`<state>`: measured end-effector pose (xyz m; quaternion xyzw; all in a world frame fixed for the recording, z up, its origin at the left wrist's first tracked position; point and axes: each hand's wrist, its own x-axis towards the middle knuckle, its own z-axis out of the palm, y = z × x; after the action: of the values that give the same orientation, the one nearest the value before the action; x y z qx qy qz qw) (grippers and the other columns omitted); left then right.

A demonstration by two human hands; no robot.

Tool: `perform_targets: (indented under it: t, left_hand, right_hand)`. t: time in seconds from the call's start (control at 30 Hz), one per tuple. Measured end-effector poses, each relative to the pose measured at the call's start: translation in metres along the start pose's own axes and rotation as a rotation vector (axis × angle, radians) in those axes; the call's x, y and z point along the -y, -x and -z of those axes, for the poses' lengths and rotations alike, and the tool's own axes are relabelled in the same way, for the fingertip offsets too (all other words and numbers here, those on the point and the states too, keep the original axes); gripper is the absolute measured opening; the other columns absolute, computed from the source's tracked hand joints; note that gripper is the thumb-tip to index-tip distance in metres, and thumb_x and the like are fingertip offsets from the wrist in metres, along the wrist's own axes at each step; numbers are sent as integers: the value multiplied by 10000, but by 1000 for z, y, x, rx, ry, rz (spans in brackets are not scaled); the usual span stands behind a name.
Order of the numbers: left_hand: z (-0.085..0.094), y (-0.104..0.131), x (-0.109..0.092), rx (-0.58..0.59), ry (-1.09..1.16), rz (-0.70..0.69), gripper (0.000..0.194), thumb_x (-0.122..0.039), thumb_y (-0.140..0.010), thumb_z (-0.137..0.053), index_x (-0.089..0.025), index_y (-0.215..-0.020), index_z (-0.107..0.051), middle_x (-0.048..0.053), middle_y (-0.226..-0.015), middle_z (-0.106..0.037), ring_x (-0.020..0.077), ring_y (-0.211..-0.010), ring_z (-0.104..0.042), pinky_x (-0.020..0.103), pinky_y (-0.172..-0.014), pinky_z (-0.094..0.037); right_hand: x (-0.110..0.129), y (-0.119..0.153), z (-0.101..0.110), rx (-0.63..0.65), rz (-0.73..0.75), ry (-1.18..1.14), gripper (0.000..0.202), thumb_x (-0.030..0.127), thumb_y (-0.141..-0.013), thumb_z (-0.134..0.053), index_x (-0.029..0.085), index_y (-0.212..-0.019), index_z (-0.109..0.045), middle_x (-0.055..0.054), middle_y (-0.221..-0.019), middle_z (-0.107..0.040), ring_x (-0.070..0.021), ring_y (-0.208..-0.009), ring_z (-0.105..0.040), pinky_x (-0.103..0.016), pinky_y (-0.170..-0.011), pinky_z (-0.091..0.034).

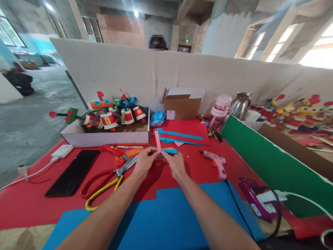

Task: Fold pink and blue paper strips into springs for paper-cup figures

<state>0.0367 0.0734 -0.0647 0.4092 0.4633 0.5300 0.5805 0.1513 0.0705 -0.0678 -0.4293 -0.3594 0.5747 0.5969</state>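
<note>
My left hand (146,160) pinches a pink paper strip (157,140) that points up and away from me. In my right hand (174,162) a blue paper strip (171,151) is pinched and sticks out to the right. Both strips meet at my fingertips, at about a right angle; the joint itself is partly hidden by the thumbs. Left of my hands lie scissors (120,172) with red and yellow handles. A pink glue gun (220,164) rests to the right. Beyond my hands, more blue strips (179,134) lie on red paper (204,129).
A white box (109,139) of paper-cup figures (108,119) stands back left. A phone (73,173) and charger (62,151) lie left. Blue sheets (169,215) cover the front edge. On the right are a green-sided box (275,166), a purple power strip (256,199) and a pink bottle (220,109).
</note>
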Motion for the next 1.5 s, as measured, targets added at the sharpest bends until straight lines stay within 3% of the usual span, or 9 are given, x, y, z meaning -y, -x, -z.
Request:
perform_targets:
  t: [0.33, 0.63, 0.83, 1.0, 1.1, 1.17, 1.3, 1.37, 1.5]
  left_hand:
    - [2, -3, 2, -22, -59, -34, 391, -471, -532, -770, -139, -691, -639, 14, -598, -645, 112, -532, -547, 219, -505, -436]
    - [0, 0, 1, -33, -39, -12, 392, -480, -538, -760, -142, -681, -623, -5, -574, -596, 97, -511, -490, 212, -472, -419]
    - [1, -2, 0, -124, -16, -59, 356, -437, -539, -774, -143, -666, -618, -23, -556, -555, 86, -511, -463, 194, -459, -392]
    - [2, -3, 0, -129, 38, -47, 365, -425, -523, -788, -139, -667, -612, -23, -563, -538, 84, -523, -458, 189, -445, -398]
    - [2, -3, -1, -118, 116, -4, 379, -422, -505, -797, -145, -668, -596, -37, -536, -510, 80, -490, -435, 191, -405, -383]
    - [1, -2, -1, -127, 152, 18, 390, -417, -492, -803, -145, -673, -590, -41, -524, -510, 77, -473, -427, 187, -387, -371]
    - [1, -1, 0, -55, 174, 42, 383, -417, -515, -794, -143, -697, -599, -30, -550, -553, 81, -474, -470, 203, -422, -408]
    - [0, -1, 2, -2, 133, 22, 362, -418, -540, -783, -137, -689, -609, -20, -558, -570, 82, -489, -492, 205, -458, -422]
    - [0, 1, 3, 16, 56, -7, 347, -426, -574, -767, -131, -689, -624, 3, -597, -607, 85, -519, -509, 205, -494, -425]
  right_hand:
    - [-3, -3, 3, 8, 125, 196, 145, 301, -614, -720, 168, -661, -682, 4, -589, -652, -146, -584, -608, -263, -611, -505]
    - [-4, -3, 3, -56, 95, 138, 211, 360, -608, -743, 178, -705, -696, 19, -559, -641, -143, -552, -588, -277, -605, -484]
    - [5, -9, 9, -131, 73, 152, 239, 397, -596, -743, 172, -639, -677, 20, -518, -630, -130, -515, -565, -262, -570, -457]
    - [9, -17, 16, -233, 142, 13, 212, 354, -579, -758, 172, -634, -663, 38, -501, -596, -108, -514, -546, -251, -594, -458]
    - [8, -18, 16, -273, 106, -151, 220, 337, -555, -772, 183, -650, -647, 42, -557, -607, -95, -528, -543, -244, -600, -466]
    - [6, -16, 14, -207, 30, -195, 245, 318, -509, -793, 184, -639, -634, 40, -582, -617, -96, -542, -554, -245, -607, -473]
    - [2, -7, 4, 76, -74, -85, 263, 291, -494, -806, 174, -670, -649, 20, -620, -644, -119, -576, -584, -263, -636, -480]
    - [0, -3, 1, 95, -43, -7, 234, 329, -557, -777, 168, -680, -660, 14, -606, -640, -126, -579, -581, -263, -630, -473]
    - [-3, -2, 1, 12, 53, 82, 203, 356, -610, -735, 178, -671, -660, 27, -572, -617, -131, -569, -570, -256, -595, -459]
